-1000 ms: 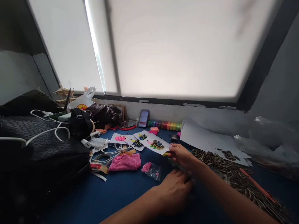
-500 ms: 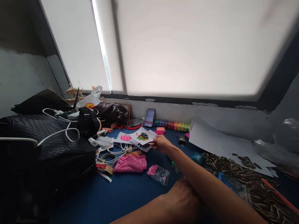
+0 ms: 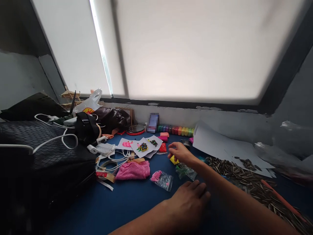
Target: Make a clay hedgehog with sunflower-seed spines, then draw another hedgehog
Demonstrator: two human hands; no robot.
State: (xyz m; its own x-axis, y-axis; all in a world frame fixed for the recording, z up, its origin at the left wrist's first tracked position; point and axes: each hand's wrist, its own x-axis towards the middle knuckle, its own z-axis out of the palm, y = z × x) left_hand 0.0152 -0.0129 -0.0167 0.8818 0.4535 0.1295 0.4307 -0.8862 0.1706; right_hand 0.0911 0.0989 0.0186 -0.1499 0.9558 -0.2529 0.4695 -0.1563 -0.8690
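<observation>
My right hand [image 3: 179,152] hovers over the middle of the table, its fingers parted and holding nothing. Just below its fingertips lies a yellow clay lump [image 3: 174,159]. To its left rests a white card [image 3: 135,146] bearing a coloured clay figure, between a card with a pink clay shape [image 3: 127,144] and one with a dark, dotted figure [image 3: 153,143]. Nearer to me, my left hand [image 3: 187,200] sits on the table with fingers curled under; what they hold, if anything, is hidden. Close to it are a bag with green clay [image 3: 184,171] and a bag with pink clay [image 3: 161,180].
A pink cloth [image 3: 133,170] and white cables [image 3: 112,168] lie left of centre, beside a black woven bag [image 3: 36,140]. Colourful clay tubs [image 3: 176,130] line the wall near a phone [image 3: 153,123]. Sunflower seeds [image 3: 227,168] and large paper sheets [image 3: 212,140] cover the right side.
My right hand has let go of the card, which now lies among the others, and has drawn back to the right. The yellow clay and a red packet have come into view.
</observation>
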